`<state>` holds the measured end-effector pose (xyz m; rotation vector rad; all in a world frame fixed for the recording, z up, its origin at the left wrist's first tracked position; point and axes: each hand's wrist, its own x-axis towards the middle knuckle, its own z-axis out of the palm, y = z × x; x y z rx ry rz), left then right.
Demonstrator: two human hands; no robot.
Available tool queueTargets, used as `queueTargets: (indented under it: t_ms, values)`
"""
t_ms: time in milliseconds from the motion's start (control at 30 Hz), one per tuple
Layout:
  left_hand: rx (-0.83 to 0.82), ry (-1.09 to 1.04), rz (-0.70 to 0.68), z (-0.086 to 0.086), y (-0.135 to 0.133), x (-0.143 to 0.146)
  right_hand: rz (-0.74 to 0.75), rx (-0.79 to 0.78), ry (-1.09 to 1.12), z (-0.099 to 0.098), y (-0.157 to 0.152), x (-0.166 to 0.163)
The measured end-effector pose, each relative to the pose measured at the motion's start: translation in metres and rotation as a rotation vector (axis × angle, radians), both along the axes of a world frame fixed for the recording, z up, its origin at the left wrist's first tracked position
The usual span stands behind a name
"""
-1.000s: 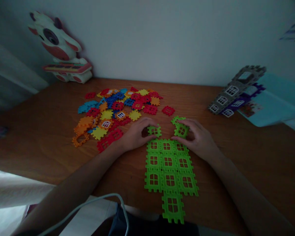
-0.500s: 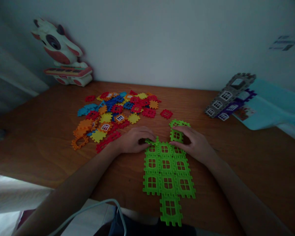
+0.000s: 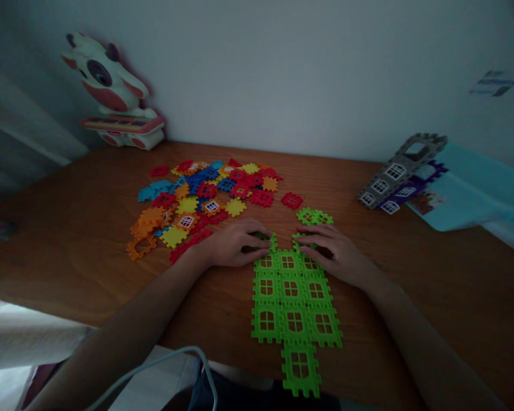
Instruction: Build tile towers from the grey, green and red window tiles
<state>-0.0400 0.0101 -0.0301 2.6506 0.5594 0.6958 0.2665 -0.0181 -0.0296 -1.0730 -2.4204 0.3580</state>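
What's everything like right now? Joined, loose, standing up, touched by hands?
Left grip: touching left green tile
Right grip: touching right green tile
Green panel: joined, flat
Colourful tiles: loosely heaped
Lone red tile: flat, beside heap
Grey strip: joined, slanting
Cow toy: upright

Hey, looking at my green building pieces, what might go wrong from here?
The bottom piece of the green panel reaches about the table's near edge, so a bump from your body might shift everything.
Your left hand and right hand each have fingers on a piece at the panel's far edge; uneven pressing could misalign the teeth.
Spare green pieces just past your right fingers might get nudged.
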Motion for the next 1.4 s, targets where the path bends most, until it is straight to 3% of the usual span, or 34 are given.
queueTargets:
  t_ms: [833,1033,1167,1300,1400]
  values:
    - [-0.009,0.032,0.049,0.002,0.0,-0.002,-0.219,-0.123,0.296,0.004,-0.005,-0.007]
    - [0.014,0.064,0.021,0.001,0.0,-0.004,-0.32,-0.033,0.417,0.008,-0.004,-0.005]
    - [0.095,0.143,0.031,0.008,-0.002,-0.003,-0.196,0.049,0.366,0.008,-0.002,-0.003]
    - [0.19,0.197,0.036,0.014,-0.004,-0.001,-0.012,0.024,0.164,0.006,-0.001,-0.003]
    - [0.212,0.183,0.044,0.012,-0.005,0.002,0.029,0.011,0.101,0.006,-0.002,-0.003]
